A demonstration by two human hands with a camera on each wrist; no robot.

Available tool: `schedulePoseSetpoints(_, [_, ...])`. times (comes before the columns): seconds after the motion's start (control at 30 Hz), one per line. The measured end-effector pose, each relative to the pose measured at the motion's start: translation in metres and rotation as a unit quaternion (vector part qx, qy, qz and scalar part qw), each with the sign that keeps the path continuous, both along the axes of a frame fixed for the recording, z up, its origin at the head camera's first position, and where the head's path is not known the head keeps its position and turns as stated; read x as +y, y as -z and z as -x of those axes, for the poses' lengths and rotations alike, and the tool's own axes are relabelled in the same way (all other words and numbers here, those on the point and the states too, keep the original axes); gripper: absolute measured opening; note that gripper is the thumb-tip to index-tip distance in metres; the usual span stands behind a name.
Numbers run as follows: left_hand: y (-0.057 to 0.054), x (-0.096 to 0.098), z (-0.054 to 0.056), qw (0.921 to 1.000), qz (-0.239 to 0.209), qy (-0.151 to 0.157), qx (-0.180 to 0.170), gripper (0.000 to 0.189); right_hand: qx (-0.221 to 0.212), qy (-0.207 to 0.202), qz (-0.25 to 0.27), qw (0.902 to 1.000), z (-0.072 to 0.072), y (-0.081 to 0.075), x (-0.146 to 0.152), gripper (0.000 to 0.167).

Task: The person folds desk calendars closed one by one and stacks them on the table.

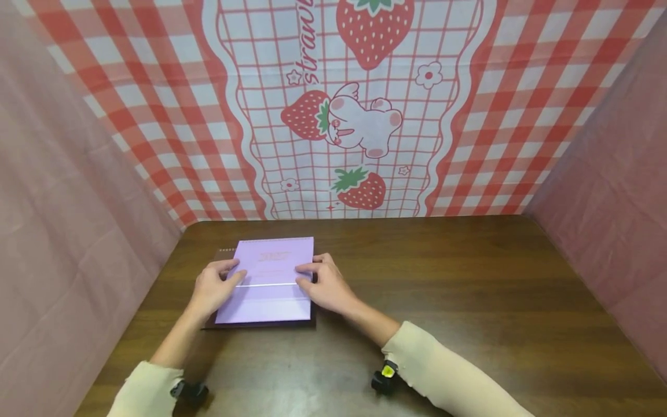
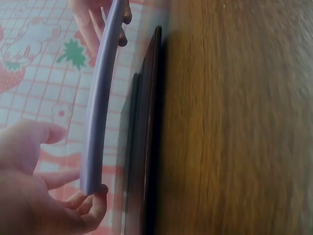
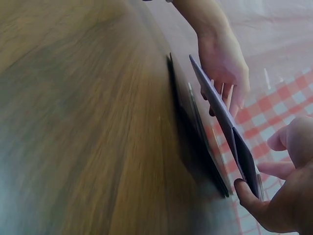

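Note:
A light purple desk calendar (image 1: pixel 271 266) with a spiral binding along its far edge and faint printing on its cover is held by its two sides. My left hand (image 1: pixel 212 288) grips its left side, with fingertips tucked beneath it in the left wrist view. On the opposite side my right hand (image 1: pixel 329 285) grips the edge, fingers above and below. Under it lies a dark brown calendar (image 1: pixel 223 255), also spiral-bound and mostly hidden. Both wrist views show a gap between the purple calendar (image 3: pixel 220 110) and the dark one (image 2: pixel 149 117) on the table.
The brown wooden table (image 1: pixel 443 301) extends to the right and in front. A red and white strawberry-print cloth (image 1: pixel 354 110) hangs along the back edge. Pink curtains (image 1: pixel 609 162) close off both sides. Small dark cameras (image 1: pixel 385 379) sit at the wrists.

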State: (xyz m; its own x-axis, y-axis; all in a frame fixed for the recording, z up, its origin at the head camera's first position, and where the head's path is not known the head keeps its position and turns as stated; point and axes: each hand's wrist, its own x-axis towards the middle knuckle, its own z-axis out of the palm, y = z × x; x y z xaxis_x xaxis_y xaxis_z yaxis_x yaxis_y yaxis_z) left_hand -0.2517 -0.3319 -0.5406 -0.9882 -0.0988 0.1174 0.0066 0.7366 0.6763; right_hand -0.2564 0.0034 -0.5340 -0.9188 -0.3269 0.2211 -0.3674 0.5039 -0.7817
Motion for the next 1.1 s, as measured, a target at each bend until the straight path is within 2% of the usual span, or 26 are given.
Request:
schedulePoseSetpoints(0.07, [0.002, -0.008, -0.001, 0.9999, 0.006, -0.007, 0.005, 0.066, -0.001, -0.002, -0.004, 1.0, 0.0, 0.001, -0.008, 0.036])
schedulePoseSetpoints(0.17, [-0.003, -0.013, -0.009, 0.9995, 0.018, -0.023, 0.011, 0.064, -0.007, -0.005, -0.014, 0.9999, -0.001, 0.001, -0.02, 0.038])
schedulePoseSetpoints(0.23, [-0.014, -0.012, -0.018, 0.9993, 0.019, -0.032, 0.01, 0.062, -0.01, -0.01, -0.019, 0.9997, -0.001, 0.002, -0.028, 0.039])
schedulePoseSetpoints(0.37, [-0.045, -0.004, -0.038, 0.9988, 0.009, -0.048, -0.007, 0.062, -0.012, -0.016, -0.024, 0.9995, -0.001, 0.002, -0.041, 0.04])
schedulePoseSetpoints(0.43, [-0.059, -0.002, -0.044, 0.9989, 0.002, -0.044, -0.017, 0.063, -0.01, -0.015, -0.026, 0.9995, -0.003, 0.001, -0.047, 0.04])
schedulePoseSetpoints(0.5, [-0.066, -0.002, -0.047, 0.9985, 0.001, -0.052, -0.016, 0.062, -0.005, -0.016, -0.027, 0.9995, -0.006, -0.003, -0.052, 0.04])
schedulePoseSetpoints(0.53, [-0.063, -0.005, -0.045, 0.9981, 0.005, -0.062, -0.004, 0.06, -0.005, -0.017, -0.025, 0.9995, -0.008, -0.006, -0.055, 0.039])
schedulePoseSetpoints(0.6, [-0.058, -0.013, -0.042, 0.9982, 0.007, -0.06, 0.002, 0.062, 0.0, -0.022, -0.024, 0.9995, -0.012, -0.011, -0.059, 0.038])
schedulePoseSetpoints(0.73, [-0.037, -0.032, -0.028, 0.9971, 0.015, -0.073, 0.015, 0.066, -0.028, -0.043, 0.012, 0.9986, -0.028, -0.038, -0.06, 0.036])
schedulePoseSetpoints(0.77, [-0.035, -0.035, -0.026, 0.9975, 0.019, -0.068, 0.008, 0.068, -0.035, -0.046, 0.019, 0.9982, -0.03, -0.043, -0.06, 0.037])
schedulePoseSetpoints(0.83, [-0.03, -0.039, -0.022, 0.9976, 0.015, -0.067, -0.006, 0.07, -0.039, -0.045, 0.019, 0.998, -0.032, -0.043, -0.062, 0.037])
schedulePoseSetpoints(1.0, [-0.012, -0.05, -0.01, 0.9972, 0.018, -0.066, -0.031, 0.072, -0.025, -0.031, -0.02, 0.999, -0.021, -0.018, -0.069, 0.033])
schedulePoseSetpoints(1.1, [-0.004, -0.055, -0.006, 0.997, 0.021, -0.065, -0.037, 0.073, -0.019, -0.04, -0.022, 0.9988, -0.018, -0.014, -0.069, 0.032])
